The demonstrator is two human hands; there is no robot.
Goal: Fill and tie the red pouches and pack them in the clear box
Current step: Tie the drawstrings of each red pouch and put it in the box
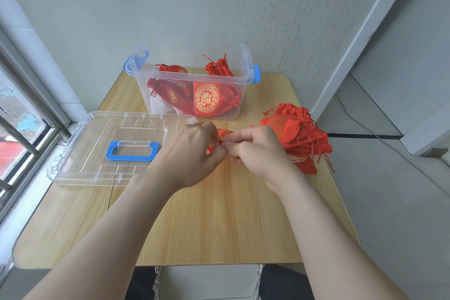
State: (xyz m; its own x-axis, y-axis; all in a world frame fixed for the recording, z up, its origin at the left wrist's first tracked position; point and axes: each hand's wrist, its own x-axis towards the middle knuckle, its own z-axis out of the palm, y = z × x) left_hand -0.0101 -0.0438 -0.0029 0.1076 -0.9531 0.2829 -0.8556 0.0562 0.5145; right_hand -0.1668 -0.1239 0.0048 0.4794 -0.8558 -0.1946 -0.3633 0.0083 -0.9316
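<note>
Forearms, bare and smooth, rise from the lower edge over a pale wood-grain table [219, 221] with rounded corners. Dark cloth at the very bottom is cut off, too little to name.

At the middle of the table the left hand [192, 153] and right hand [258, 151] meet, fingers of both curled in and pinching a small red pouch [224, 133] between them. Only a strip of its glossy fabric shows past the knuckles. Its mouth and cords are hidden, so whether it is filled or tied cannot be told.

Left of the hands lies a flat lid [80, 153] of clear ribbed plastic with a blue rectangular handle [132, 153]; the left wrist covers its right corner. Right of the hands sits a loose pile of flat pouches [302, 129], satin-red with thin cords and gold print, partly behind the right hand.

Farther back stands the clear box [190, 78], rectangular, with blue latches [257, 74] at its ends. Inside are plump filled pouches [207, 100], one showing a round gold emblem through the wall. The ones at the back blur together.

Behind is a textured grey-green wall [219, 7].
</note>
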